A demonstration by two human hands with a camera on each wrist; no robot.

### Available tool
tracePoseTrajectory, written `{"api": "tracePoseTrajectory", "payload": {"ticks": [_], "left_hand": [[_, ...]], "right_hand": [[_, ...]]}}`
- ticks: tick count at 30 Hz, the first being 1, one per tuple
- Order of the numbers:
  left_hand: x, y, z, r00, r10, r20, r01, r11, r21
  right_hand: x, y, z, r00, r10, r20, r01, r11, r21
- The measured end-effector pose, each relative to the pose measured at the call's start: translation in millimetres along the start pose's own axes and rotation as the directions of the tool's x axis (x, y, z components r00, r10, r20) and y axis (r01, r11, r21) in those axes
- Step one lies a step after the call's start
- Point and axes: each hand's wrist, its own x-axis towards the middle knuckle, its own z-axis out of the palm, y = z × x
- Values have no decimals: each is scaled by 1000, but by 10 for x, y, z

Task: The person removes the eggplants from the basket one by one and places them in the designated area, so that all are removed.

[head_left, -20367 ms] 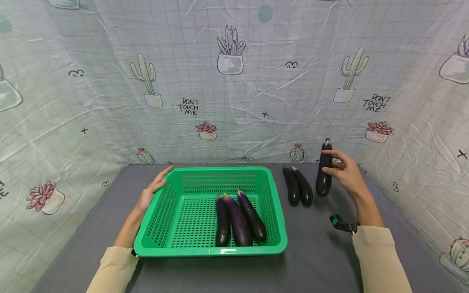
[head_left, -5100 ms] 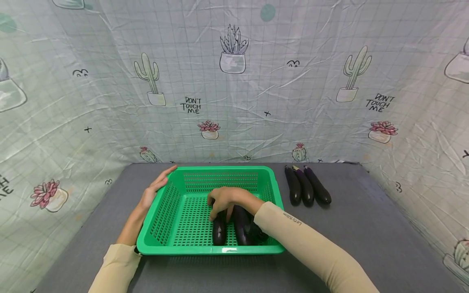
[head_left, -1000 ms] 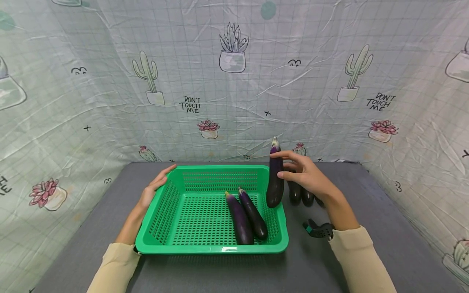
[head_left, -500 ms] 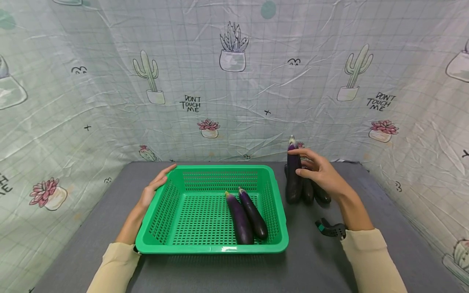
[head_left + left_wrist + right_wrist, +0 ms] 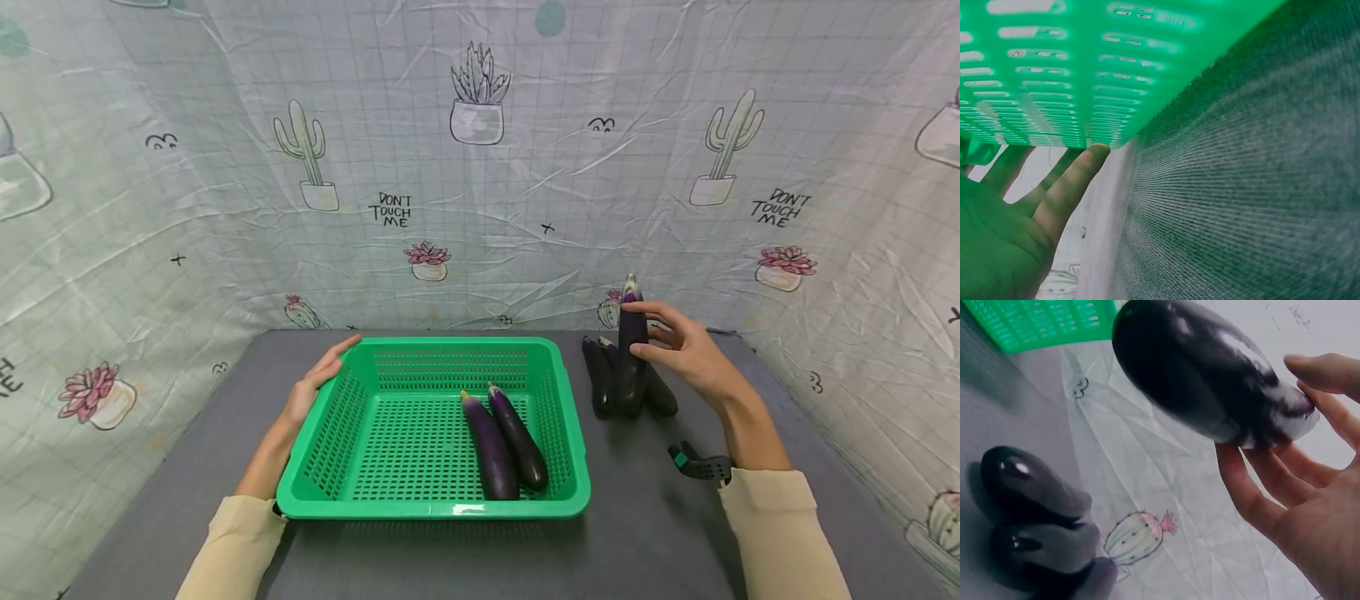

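In the head view my right hand (image 5: 697, 354) grips a dark purple eggplant (image 5: 632, 375) between thumb and fingers, its pale stem end up. It hangs upright in front of the eggplants on the table; the right wrist view shows the held eggplant (image 5: 1197, 369) above and apart from them. Three eggplants lie there, partly hidden: the left one (image 5: 598, 379), the middle one (image 5: 607, 346) and the right one (image 5: 660, 396). My left hand (image 5: 303, 396) rests against the left side of a green basket (image 5: 431, 510), straight fingers touching its outer wall. Two eggplants (image 5: 491, 450) lie inside, towards the right.
The grey tabletop (image 5: 637, 525) extends in front of and to the right of the basket. A pale curtain (image 5: 480, 192) printed with cacti hangs behind the table and along both sides.
My right hand laid one eggplant beside two others on the table, then took another from the basket. In the last second it moved right with that eggplant. My left hand has stayed put.
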Motion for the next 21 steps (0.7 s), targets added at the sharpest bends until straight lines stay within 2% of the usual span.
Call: {"api": "tracePoseTrajectory", "payload": {"ticks": [4, 7, 10, 14, 21], "left_hand": [[7, -15, -1, 999, -7, -34, 10, 997, 82], [27, -36, -6, 999, 13, -53, -5, 990, 142], [41, -52, -14, 998, 20, -59, -10, 986, 167], [43, -50, -20, 998, 21, -63, -10, 986, 168], [31, -26, -13, 999, 12, -51, -7, 994, 107]], "right_hand": [[-3, 47, -58, 1000, 3, -30, -3, 1000, -10], [-21, 91, -102, 999, -10, -50, 10, 1000, -18], [-54, 123, -153, 998, -12, -62, 10, 999, -36], [-78, 151, -225, 998, 4, -70, -7, 999, -34], [-89, 186, -326, 995, 29, -95, -35, 997, -65]]}}
